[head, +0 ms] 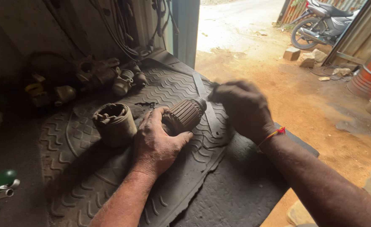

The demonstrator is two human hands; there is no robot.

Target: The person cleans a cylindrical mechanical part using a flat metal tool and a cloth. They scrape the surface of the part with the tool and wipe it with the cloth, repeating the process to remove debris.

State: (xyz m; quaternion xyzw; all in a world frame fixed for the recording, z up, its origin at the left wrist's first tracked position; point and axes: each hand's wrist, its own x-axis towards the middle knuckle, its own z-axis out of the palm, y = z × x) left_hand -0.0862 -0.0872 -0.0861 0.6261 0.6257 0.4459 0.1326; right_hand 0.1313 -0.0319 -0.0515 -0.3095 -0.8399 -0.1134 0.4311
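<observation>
Head view. Left hand [158,143] is gripping a ribbed motor core [184,115], steadying it on the rubber mat [110,185]. Right hand [244,107] is closing around a thin flat blade [206,105], working at the core's end. Judged: cleaning step; next stroke needs firm hold. Dusty cylinder housing [115,124] is sitting just beside.
</observation>
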